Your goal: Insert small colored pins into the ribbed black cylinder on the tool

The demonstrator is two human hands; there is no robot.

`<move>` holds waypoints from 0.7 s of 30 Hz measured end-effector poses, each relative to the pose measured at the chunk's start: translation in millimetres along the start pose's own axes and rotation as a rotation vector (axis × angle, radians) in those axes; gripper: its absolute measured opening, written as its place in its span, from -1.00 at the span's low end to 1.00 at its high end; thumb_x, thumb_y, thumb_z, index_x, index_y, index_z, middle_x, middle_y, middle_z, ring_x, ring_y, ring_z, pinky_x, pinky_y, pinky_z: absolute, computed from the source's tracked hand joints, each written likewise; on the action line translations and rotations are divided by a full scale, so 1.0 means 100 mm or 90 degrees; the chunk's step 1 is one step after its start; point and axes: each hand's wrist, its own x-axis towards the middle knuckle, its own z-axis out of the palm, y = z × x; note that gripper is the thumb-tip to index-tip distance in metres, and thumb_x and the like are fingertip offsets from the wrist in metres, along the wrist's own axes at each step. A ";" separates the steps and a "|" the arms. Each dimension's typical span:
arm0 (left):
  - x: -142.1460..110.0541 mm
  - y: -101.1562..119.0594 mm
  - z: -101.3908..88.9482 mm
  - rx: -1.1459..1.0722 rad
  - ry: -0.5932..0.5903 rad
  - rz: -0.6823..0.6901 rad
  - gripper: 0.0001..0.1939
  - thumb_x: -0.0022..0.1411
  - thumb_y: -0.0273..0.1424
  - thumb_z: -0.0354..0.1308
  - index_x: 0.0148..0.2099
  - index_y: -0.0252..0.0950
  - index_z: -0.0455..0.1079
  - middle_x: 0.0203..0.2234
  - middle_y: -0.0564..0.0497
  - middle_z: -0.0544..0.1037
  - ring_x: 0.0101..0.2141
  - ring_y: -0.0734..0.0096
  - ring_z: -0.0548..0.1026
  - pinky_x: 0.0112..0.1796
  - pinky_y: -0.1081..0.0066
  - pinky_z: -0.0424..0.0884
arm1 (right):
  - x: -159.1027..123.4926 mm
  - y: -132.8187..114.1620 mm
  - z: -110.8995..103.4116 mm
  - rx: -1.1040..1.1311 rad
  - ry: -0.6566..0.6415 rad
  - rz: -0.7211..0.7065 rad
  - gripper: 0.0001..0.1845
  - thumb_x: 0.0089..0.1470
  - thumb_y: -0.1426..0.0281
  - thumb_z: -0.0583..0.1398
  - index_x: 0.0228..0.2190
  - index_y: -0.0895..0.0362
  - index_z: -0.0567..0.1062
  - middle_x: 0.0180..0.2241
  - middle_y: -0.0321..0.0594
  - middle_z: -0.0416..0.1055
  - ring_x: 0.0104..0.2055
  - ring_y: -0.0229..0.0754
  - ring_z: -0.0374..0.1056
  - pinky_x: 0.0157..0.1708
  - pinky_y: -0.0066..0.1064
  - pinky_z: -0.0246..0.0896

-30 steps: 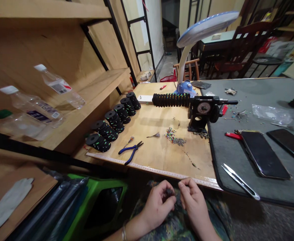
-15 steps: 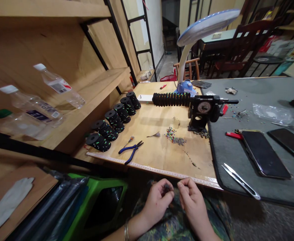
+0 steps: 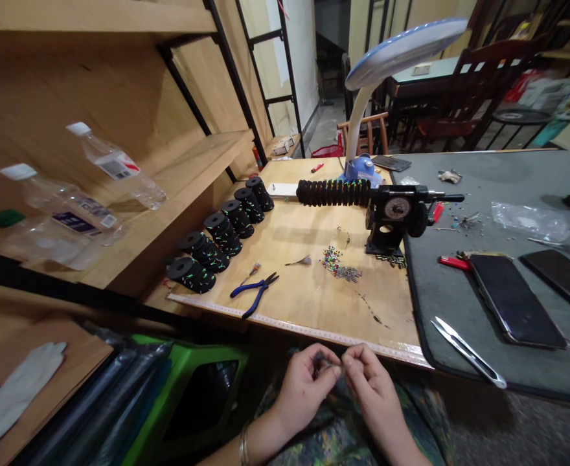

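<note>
Both hands are low in the head view, over my lap just below the table's front edge. My left hand (image 3: 304, 388) is curled around a small dark object (image 3: 320, 364) that I cannot identify. My right hand (image 3: 370, 388) is closed in a pinch, its fingertips meeting those of the left hand at that object. On the wooden board (image 3: 304, 259) above them lie blue-handled pliers (image 3: 256, 290), a pile of small coloured beads and metal bits (image 3: 337, 264), and a measuring tape (image 3: 289, 325) along the front edge.
Several black spools (image 3: 221, 236) line the board's left side. A black winding device (image 3: 392, 217) carries a row of spools (image 3: 332, 192). A desk lamp (image 3: 392, 58) stands behind. Thread snips (image 3: 467, 353), two phones (image 3: 513, 298), and a red lighter (image 3: 453, 262) lie on the grey mat. Bottles (image 3: 71, 213) rest on the left shelf.
My two hands have drawn together: the right hand's fingertips, apart from the left one second ago, now touch it at the small dark object. Nothing on the table has moved.
</note>
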 end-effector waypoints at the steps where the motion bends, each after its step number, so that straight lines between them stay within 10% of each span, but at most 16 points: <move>1: 0.00 0.00 -0.02 -0.013 0.001 0.004 -0.89 0.11 -0.40 0.19 -0.30 -0.34 0.40 -0.52 0.08 0.39 -0.48 0.48 0.31 -0.42 0.49 0.25 | 0.00 -0.01 -0.03 -0.033 -0.010 -0.016 -0.60 0.09 0.02 0.16 -0.44 0.12 0.38 -0.61 -0.45 0.13 -0.58 -0.32 0.04 -0.58 -0.50 -0.03; 7: 0.01 -0.02 -0.12 0.015 0.025 0.068 -0.91 0.24 -0.38 0.11 -0.23 -0.30 0.33 -0.40 0.03 0.41 -0.41 0.45 0.35 -0.38 0.48 0.29 | 0.00 -0.02 -0.10 -0.224 -0.085 -0.080 -0.76 0.09 0.27 0.11 -0.54 0.11 0.34 -0.63 -0.44 0.08 -0.57 -0.30 0.02 -0.55 -0.46 -0.09; 21: 0.14 0.16 -0.24 -0.026 0.095 0.100 -0.80 0.30 -0.24 0.06 -0.27 -0.28 0.27 -0.53 0.14 0.30 -0.49 0.49 0.27 -0.39 0.47 0.22 | -0.03 -0.02 -0.23 -0.192 0.031 -0.120 -0.76 -0.04 0.32 0.17 -0.64 0.08 0.27 -0.64 -0.40 0.13 -0.57 -0.27 0.06 -0.55 -0.45 -0.03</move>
